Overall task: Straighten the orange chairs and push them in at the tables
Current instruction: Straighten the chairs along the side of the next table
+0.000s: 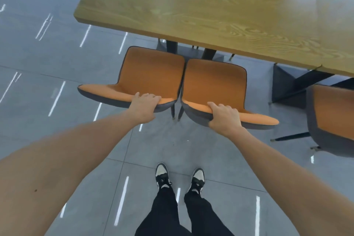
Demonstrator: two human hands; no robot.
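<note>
Two orange chairs with grey shells stand side by side in front of a wooden table [201, 5], their seats facing it. My left hand [143, 106] grips the top of the backrest of the left chair [151, 71]. The backrest top of the right chair [214, 80] is held by my right hand [224, 117]. The chairs nearly touch along their inner edges. Their front seat edges sit just short of the table's near edge, and only two back legs show between them.
A third orange chair [333, 119] stands at the right edge, turned at an angle. Dark table legs [298, 80] show under the tabletop. Glossy grey floor tiles [47, 59] spread to the left and behind me, where my feet [180, 176] stand.
</note>
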